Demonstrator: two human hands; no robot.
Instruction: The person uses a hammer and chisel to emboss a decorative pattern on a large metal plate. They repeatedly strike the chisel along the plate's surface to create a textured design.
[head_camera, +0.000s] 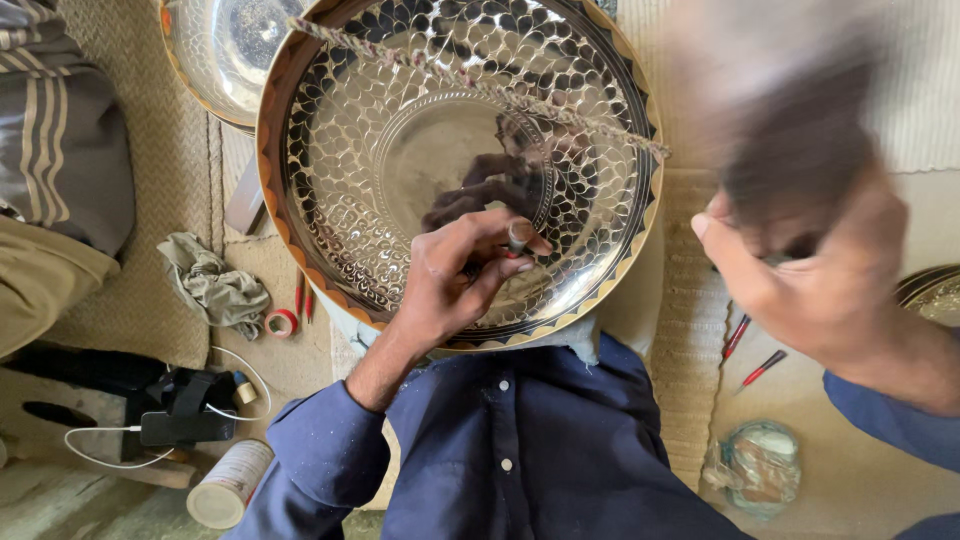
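The person wears a dark blue button-up shirt (520, 440) with small pale buttons down the front placket and faint light specks on the cloth; both long sleeves are pushed up, leaving the left hand (455, 275) and right hand (800, 270) bare

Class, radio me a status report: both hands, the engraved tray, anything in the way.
Left hand pinching a small punch on the engraved metal tray. Right hand raised, gripping a blurred tool. Twisted cord lies across tray.
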